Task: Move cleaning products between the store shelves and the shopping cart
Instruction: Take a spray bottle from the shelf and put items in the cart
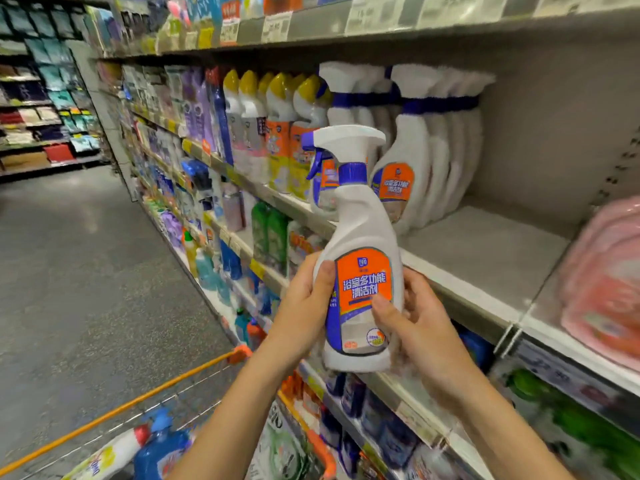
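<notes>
- Grey speckled floor (86,271) runs down the aisle, with a pale patch of glare.
- Blurred price tags (374,10) line the top edge.
- Far display (34,98) of packaged goods, upper left.

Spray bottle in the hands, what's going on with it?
A person is holding a white spray bottle upright with both hands: the left hand grips one side and the right hand the other. It is in front of a store shelf where matching bottles stand. Below, the shopping cart already has a blue bottle in it.
</notes>
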Demonstrator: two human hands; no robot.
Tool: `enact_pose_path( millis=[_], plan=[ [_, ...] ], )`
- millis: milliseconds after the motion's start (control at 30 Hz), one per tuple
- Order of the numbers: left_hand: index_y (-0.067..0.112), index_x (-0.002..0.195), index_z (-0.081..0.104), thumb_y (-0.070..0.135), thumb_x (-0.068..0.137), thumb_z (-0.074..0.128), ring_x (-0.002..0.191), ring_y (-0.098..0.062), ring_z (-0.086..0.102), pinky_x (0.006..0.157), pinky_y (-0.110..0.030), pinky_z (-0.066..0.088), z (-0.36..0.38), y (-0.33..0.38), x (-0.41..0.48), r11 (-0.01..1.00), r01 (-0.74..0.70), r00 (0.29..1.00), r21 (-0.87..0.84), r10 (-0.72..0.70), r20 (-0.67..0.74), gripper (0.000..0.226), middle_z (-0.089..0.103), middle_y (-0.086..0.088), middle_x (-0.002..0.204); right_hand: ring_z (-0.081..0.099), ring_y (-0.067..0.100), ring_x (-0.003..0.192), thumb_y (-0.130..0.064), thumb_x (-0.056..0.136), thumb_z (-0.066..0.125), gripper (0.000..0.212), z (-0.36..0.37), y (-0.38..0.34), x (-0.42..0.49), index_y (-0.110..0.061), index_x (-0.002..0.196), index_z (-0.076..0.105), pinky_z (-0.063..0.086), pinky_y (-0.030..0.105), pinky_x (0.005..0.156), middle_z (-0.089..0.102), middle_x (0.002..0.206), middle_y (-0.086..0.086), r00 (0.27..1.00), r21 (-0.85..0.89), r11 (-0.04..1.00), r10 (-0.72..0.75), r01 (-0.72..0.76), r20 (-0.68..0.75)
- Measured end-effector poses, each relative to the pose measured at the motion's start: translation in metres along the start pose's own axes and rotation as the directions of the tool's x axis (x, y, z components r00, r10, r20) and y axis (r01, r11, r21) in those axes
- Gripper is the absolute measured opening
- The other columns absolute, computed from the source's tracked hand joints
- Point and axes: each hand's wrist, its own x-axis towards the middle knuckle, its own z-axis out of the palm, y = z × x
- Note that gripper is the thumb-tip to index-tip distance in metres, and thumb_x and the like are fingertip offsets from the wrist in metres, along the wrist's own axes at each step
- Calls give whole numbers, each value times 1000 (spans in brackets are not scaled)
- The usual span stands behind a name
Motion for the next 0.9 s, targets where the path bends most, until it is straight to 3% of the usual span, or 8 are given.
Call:
enact_pose_path(
  millis=[133, 233, 367, 433, 567, 667, 800, 900],
  plan=[
    [21, 101, 60, 37, 97, 40, 82, -5, 67, 74, -22, 51, 47, 14, 31, 1000, -16, 989, -12, 18, 146, 25, 70, 4, 93, 71, 23, 97, -22, 82, 64, 40, -33, -21, -3, -15, 119, 54, 59, 34, 79, 73, 108, 6, 981, -16, 999, -48, 46, -190],
    [13, 103, 62, 34, 103, 37, 89, -20, 69, 84, -40, 54, 76, 25, 52, 1000, 19, 972, 25, -24, 235, 33, 72, -6, 97, 70, 27, 98, -30, 81, 65, 42, -54, -34, -5, -13, 118, 56, 57, 43, 84, 73, 107, 7, 951, -51, 997, -78, 65, -300],
    [11, 98, 66, 40, 103, 37, 102, -35, 66, 96, -52, 49, 107, 45, 80, 993, 77, 899, 85, -106, 425, 41, 71, -19, 104, 73, 25, 85, -17, 93, 60, 23, -77, -52, 0, -6, 114, 59, 58, 32, 67, 74, 101, 14, 904, 7, 998, -50, 59, -424],
    [14, 98, 62, 42, 99, 45, 96, -28, 68, 95, -50, 50, 119, 56, 95, 989, 86, 848, 123, -137, 511, 32, 71, -13, 102, 73, 27, 85, -13, 95, 59, 23, -87, -60, 9, -2, 115, 58, 59, 34, 66, 73, 101, 16, 880, 24, 999, -30, 47, -474],
    [14, 96, 52, 26, 98, 54, 89, -19, 68, 86, -36, 56, 140, 64, 122, 978, 85, 831, 189, -174, 529, 12, 69, -10, 101, 71, 29, 93, -12, 94, 61, 21, -104, -64, 32, -7, 114, 56, 57, 49, 86, 71, 106, 15, 814, -102, 994, -98, 48, -572],
    [18, 98, 53, 18, 99, 52, 92, -20, 67, 86, -32, 55, 151, 62, 132, 988, 74, 830, 134, -136, 541, 1, 67, -11, 106, 70, 25, 90, -9, 93, 61, 18, -114, -64, 47, -12, 109, 54, 57, 42, 83, 70, 105, 12, 780, -253, 967, -160, 3, -605],
    [18, 125, 45, 12, 100, 49, 94, -11, 62, 75, -16, 53, 152, 45, 138, 994, -2, 836, 109, -58, 546, 27, 61, -1, 111, 63, 19, 96, -15, 94, 62, 30, -117, -53, 54, -27, 111, 41, 51, 32, 85, 63, 108, 0, 793, -378, 924, -188, -57, -580],
    [26, 129, 38, 10, 99, 49, 94, -3, 61, 73, -13, 54, 147, 35, 143, 997, 26, 806, 76, -66, 589, 36, 61, 7, 109, 59, 18, 96, -16, 93, 63, 32, -121, -49, 55, -27, 112, 40, 44, 25, 81, 58, 105, -3, 809, -507, 855, -219, -110, -545]
  ],
)
